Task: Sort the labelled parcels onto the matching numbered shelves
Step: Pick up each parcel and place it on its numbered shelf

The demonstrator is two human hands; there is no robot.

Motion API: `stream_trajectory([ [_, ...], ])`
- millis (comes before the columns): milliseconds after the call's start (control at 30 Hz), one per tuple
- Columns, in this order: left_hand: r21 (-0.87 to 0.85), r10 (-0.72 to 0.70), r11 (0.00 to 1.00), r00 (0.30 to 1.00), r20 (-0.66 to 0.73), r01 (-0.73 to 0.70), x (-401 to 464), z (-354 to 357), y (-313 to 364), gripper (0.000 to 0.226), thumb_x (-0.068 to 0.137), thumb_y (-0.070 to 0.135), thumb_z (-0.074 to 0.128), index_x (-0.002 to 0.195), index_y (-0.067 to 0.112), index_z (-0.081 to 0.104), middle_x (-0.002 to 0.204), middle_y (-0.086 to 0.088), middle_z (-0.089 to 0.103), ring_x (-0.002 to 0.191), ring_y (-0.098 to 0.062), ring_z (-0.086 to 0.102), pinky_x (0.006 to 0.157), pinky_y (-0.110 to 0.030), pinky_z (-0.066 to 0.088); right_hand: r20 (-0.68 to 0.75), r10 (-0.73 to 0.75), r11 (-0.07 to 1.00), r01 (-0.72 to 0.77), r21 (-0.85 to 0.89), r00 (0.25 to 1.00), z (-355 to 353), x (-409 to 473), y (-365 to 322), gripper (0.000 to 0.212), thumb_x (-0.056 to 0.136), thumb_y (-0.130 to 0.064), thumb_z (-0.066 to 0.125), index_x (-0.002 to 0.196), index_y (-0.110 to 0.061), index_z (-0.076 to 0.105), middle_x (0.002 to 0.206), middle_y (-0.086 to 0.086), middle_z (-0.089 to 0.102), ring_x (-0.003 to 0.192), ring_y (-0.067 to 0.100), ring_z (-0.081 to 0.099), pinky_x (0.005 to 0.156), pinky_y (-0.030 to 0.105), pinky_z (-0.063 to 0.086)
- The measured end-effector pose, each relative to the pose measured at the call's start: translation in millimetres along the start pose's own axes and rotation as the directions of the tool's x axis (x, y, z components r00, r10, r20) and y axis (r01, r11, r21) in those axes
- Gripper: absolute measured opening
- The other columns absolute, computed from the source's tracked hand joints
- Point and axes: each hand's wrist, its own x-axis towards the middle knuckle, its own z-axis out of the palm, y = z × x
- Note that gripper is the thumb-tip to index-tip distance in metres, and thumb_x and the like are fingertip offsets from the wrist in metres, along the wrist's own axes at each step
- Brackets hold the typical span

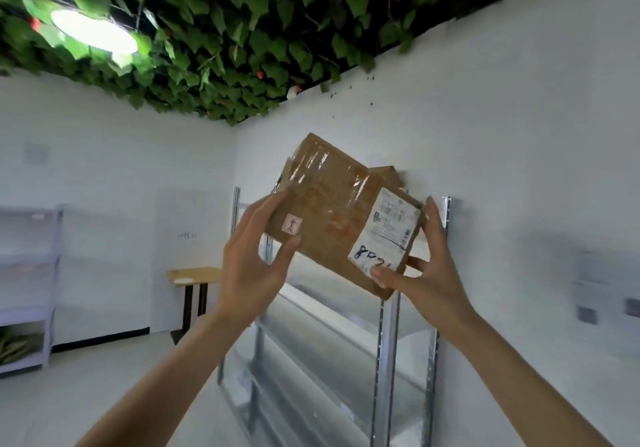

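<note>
At the far left stands a pale lilac shelf unit point(31, 273) with something greenish on its lowest level, too blurred for you to name; just right of it, against the far wall, is a small wooden-topped table on dark legs point(194, 278). Your left hand point(252, 266) grips the left edge of the taped brown cardboard parcel point(332, 211), thumb on its face and fingers curled behind. The parcel is raised and tilted in front of you, above the grey metal shelving rack point(384, 342) at the right wall, touching none of its shelves. Its white shipping label point(384, 235) faces you, with a handwritten number that starts with what looks like an 8; the rest is unclear. Your right hand point(426, 273) clasps the parcel's lower right corner, thumb on the label. The rack's visible shelves look bare and no shelf numbers can be made out, so sorting seems barely begun: this parcel is not yet placed, and you're likely reading its number.
</note>
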Motion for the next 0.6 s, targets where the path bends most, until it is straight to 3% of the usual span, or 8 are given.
stream_trajectory([
  [67,-0.001,0.065,0.998,0.998,0.024,-0.065,13.8,12.5,26.0,0.061,0.088,0.008,0.075,0.143,0.016,0.052,0.136,0.008,0.057,0.124,-0.005,0.055,0.101,-0.012,0.042,-0.030,0.023,1.000,-0.023,-0.005,0.999,-29.4,-2.0,-11.0,0.129,0.070,-0.013,0.095,0.148,-0.071,0.011,0.127,-0.055,0.032,0.116,0.000,0.060,0.088,0.022,0.054],
  [200,-0.006,0.195,0.981,0.975,0.103,-0.196,35.5,35.9,74.9,0.055,0.090,0.009,0.074,0.141,0.013,0.054,0.137,0.004,0.057,0.124,-0.006,0.055,0.101,-0.014,0.043,-0.078,-0.009,1.000,0.009,-0.002,0.997,-79.8,-9.3,-24.3,0.127,0.063,-0.018,0.098,0.145,-0.070,0.016,0.148,-0.032,0.029,0.131,0.017,0.055,0.076,0.010,0.055],
  [333,-0.045,0.352,0.936,0.922,0.160,-0.349,56.2,59.1,119.5,0.053,0.090,0.005,0.073,0.138,0.014,0.054,0.139,0.005,0.057,0.128,-0.013,0.055,0.103,-0.025,0.047,-0.154,-0.036,0.999,0.037,0.007,0.987,-123.2,-21.2,-38.2,0.132,0.052,-0.026,0.098,0.152,-0.059,0.018,0.143,-0.024,0.031,0.132,0.017,0.054,0.083,0.022,0.061],
  [433,-0.039,0.354,0.935,0.928,0.117,-0.352,68.4,78.5,152.4,0.060,0.088,0.003,0.075,0.141,0.017,0.051,0.142,0.008,0.055,0.131,-0.011,0.052,0.107,-0.026,0.045,-0.223,-0.086,0.996,0.092,0.018,0.971,-152.7,-27.7,-50.5,0.129,0.057,-0.010,0.101,0.155,-0.047,0.025,0.135,-0.019,0.034,0.131,0.015,0.054,0.094,0.030,0.060],
  [500,-0.041,0.340,0.940,0.938,0.071,-0.338,75.3,91.7,170.5,0.067,0.086,0.003,0.077,0.145,0.013,0.049,0.146,0.003,0.052,0.135,-0.011,0.049,0.110,-0.025,0.041,-0.260,-0.129,0.991,0.132,-0.004,0.957,-170.2,-30.3,-56.2,0.118,0.058,-0.009,0.101,0.149,-0.042,0.034,0.135,-0.020,0.035,0.132,0.015,0.053,0.097,0.035,0.060],
  [600,-0.047,0.324,0.945,0.946,0.011,-0.323,84.0,110.6,191.8,0.076,0.084,0.011,0.083,0.149,0.010,0.044,0.155,-0.001,0.043,0.144,-0.014,0.040,0.113,-0.037,0.043,-0.294,-0.142,0.988,0.156,0.023,0.945,-196.7,-36.2,-65.6,0.105,0.062,-0.008,0.099,0.141,-0.039,0.038,0.136,-0.018,0.042,0.128,0.017,0.058,0.090,0.029,0.061],
])
